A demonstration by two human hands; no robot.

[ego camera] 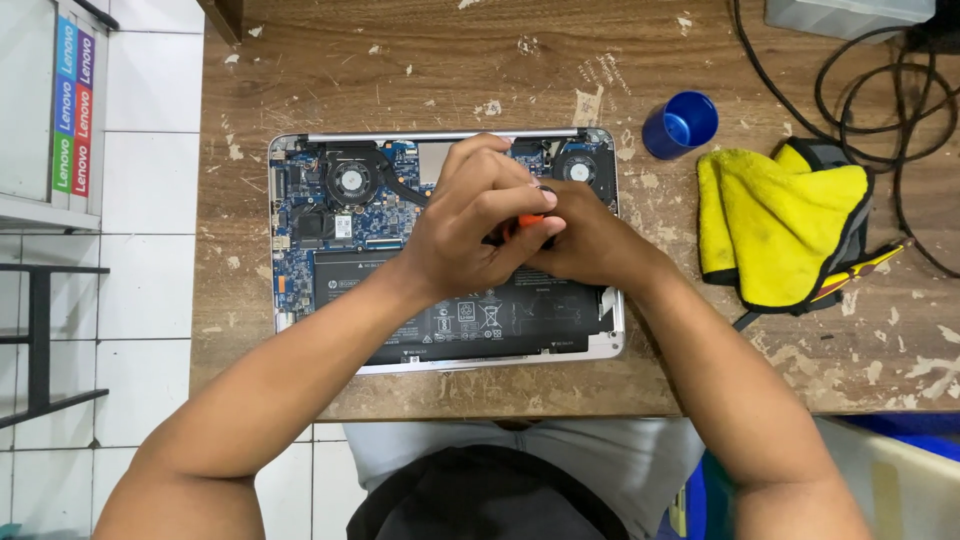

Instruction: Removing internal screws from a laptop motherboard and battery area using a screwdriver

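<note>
Screwdriver [530, 220], orange handle, gripped by both hands over opened laptop [300, 250].

Head view: left hand [470, 225] closes around the handle top, right hand [590, 240] wraps it from 3 o'clock; tool sits at board centre, above the black battery [400, 280]. Tip hidden, so long axis reads roughly vertical, pointing down into the chassis, exact tilt unclear. Best done by keeping the shaft square to the screw, pressing down steady, turning slow. Fans [350, 182] at 11 and 1 o'clock. Blue cup [680, 123], yellow cloth [780, 225] at 3 o'clock on wooden table [420, 60].
</note>
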